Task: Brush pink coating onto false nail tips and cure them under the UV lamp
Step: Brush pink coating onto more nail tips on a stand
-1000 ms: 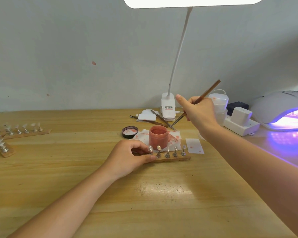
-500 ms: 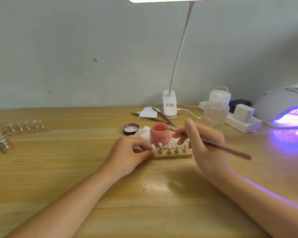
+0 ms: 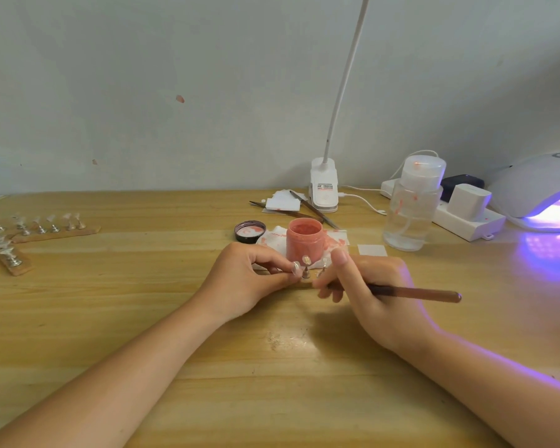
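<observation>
Wooden tabletop (image 3: 175,318), plain pale wall behind. A narrow wooden holder strip (image 3: 304,283) with small metal stands is seen at the table's middle; most of it is hidden by the two hands. Two clear false nail tips on their stands are visible between the hands, one (image 3: 306,260) nearer the left hand, one (image 3: 324,262) just beside the right index finger.

The left hand (image 3: 246,282) is curled over the strip's left end, thumb and fingertips pinching at that end; a nail tip appears to be covered by the fingers there. The right hand (image 3: 369,286) is closed around a slim brown wooden-handled brush (image 3: 417,292), gripped like a pen, handle pointing out to the right. The bristle end is hidden behind the fingers; contact with a nail tip cannot be told.

An open jar of pink coating (image 3: 305,240) stands just behind the strip on a stained white tissue (image 3: 335,239). Its round black lid (image 3: 250,231) lies upturned to the left of the jar. A clear pump bottle with white cap (image 3: 411,208) stands to the right. A white domed UV lamp (image 3: 537,192) at the far right edge is lit, violet glow thrown across the table. A white power strip (image 3: 466,223) sits beside it. The white clip base of a desk lamp (image 3: 324,185) stands by the wall, spare brushes (image 3: 314,210) lying near it. Two further wooden strips with clear tips (image 3: 46,226) lie at the far left, well apart from the hands.
</observation>
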{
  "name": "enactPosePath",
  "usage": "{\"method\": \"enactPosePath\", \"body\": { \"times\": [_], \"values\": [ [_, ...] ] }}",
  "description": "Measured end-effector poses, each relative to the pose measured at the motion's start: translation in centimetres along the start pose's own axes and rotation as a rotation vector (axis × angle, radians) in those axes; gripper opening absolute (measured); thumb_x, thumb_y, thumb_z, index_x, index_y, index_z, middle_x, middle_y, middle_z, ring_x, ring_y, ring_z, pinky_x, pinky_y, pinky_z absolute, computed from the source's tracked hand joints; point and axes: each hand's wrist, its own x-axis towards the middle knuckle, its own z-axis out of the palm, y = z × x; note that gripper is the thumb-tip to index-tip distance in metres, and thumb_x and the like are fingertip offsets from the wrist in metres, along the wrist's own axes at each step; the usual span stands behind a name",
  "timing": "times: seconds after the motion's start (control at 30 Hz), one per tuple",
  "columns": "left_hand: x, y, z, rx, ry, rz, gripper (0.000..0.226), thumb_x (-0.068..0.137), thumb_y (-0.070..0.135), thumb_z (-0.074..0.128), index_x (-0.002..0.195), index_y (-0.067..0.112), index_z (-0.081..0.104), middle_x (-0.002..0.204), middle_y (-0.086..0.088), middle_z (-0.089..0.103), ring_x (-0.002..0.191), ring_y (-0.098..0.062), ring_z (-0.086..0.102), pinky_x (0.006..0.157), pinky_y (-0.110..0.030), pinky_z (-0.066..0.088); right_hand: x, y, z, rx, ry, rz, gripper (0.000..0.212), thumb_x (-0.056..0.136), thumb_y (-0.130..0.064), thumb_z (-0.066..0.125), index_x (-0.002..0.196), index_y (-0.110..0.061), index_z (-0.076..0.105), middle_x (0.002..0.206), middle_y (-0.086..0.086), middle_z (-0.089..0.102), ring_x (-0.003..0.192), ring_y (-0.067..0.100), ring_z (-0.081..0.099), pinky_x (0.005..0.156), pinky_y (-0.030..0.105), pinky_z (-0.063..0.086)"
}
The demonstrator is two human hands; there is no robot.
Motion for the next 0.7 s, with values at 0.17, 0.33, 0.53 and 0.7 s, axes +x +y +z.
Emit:
{"method": "enactPosePath", "body": {
  "times": [0.17, 0.33, 0.53, 0.7],
  "values": [
    [-0.06, -0.02, -0.08, 0.013, -0.006, 0.036, 0.027, 0.069, 0.003, 0.076, 0.062, 0.029, 0.069, 0.063, 0.010, 0.065, 0.062, -0.003, 0.054, 0.061, -0.014, 0.042, 0.14, -0.24, 0.00, 0.008, 0.058, -0.052, 0.041, 0.092, -0.036, 0.038, 0.072, -0.019, 0.070, 0.064, -0.011, 0.064, 0.061, 0.001, 0.061, 0.058, 0.019, 0.048],
    [-0.03, -0.02, 0.00, 0.017, -0.007, 0.047, 0.026, 0.069, 0.005, 0.076, 0.060, 0.028, 0.068, 0.062, 0.012, 0.065, 0.061, -0.001, 0.054, 0.061, -0.012, 0.043, 0.09, -0.34, 0.02, 0.102, 0.063, 0.068, 0.051, 0.088, -0.051, 0.040, 0.062, -0.017, 0.069, 0.056, -0.001, 0.063, 0.051, 0.009, 0.058, 0.053, 0.028, 0.049],
    [-0.06, 0.00, -0.01, 0.020, -0.028, 0.057, 0.018, 0.070, 0.002, 0.074, 0.066, 0.019, 0.071, 0.074, -0.007, 0.069, 0.065, -0.008, 0.056, 0.065, -0.019, 0.045, 0.10, -0.55, 0.00, 0.114, 0.054, 0.127, 0.046, 0.090, -0.046, 0.047, 0.063, -0.016, 0.069, 0.055, 0.002, 0.064, 0.050, 0.009, 0.058, 0.053, 0.027, 0.049],
    [-0.02, -0.04, 0.07, 0.015, -0.031, 0.062, 0.014, 0.070, 0.001, 0.074, 0.067, 0.014, 0.071, 0.073, -0.007, 0.068, 0.064, -0.006, 0.054, 0.064, -0.018, 0.044, 0.19, -0.63, 0.06, 0.118, 0.090, 0.088, 0.045, 0.093, -0.041, 0.044, 0.066, -0.015, 0.069, 0.059, 0.003, 0.064, 0.055, 0.010, 0.059, 0.056, 0.029, 0.049]
  ]
}}
